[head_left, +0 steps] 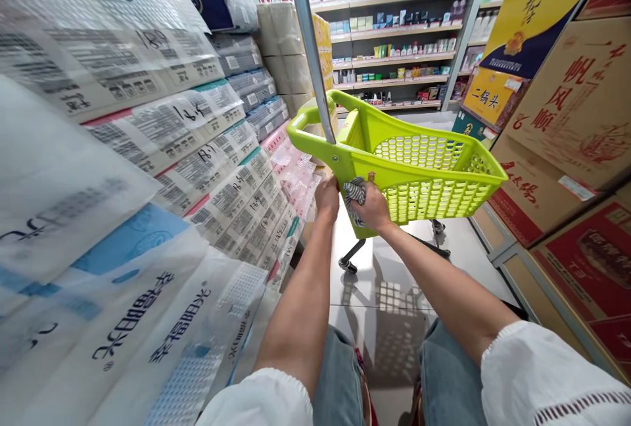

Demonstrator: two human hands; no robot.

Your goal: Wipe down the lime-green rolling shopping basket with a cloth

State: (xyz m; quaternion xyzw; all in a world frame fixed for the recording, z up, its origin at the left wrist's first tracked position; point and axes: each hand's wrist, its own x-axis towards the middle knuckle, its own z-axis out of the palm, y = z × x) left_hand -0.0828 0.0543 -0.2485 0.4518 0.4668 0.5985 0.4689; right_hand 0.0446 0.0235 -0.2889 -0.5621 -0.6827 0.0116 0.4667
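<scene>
A lime-green shopping cart (419, 173) with a perforated plastic basket stands in front of me, turned so its side faces me. My right hand (373, 208) is closed on a crumpled grey-and-white striped cloth (354, 193), pressed against the solid lower panel at the handle end. At the edge of that same panel, my left hand (327, 198) is closed around the cart, its fingertips partly hidden. A grey metal pole (315, 58) rises from the cart's side, above both hands. A small sticker (371, 177) shows on the panel beside my right hand.
Stacked plastic-wrapped tissue packs (211, 156) crowd the left side. Cardboard cartons (576, 104) are piled along the right. Shelves (394, 35) of small boxes and bottles stand behind the cart. A black caster wheel (348, 266) rests on the white tiled floor (394, 321).
</scene>
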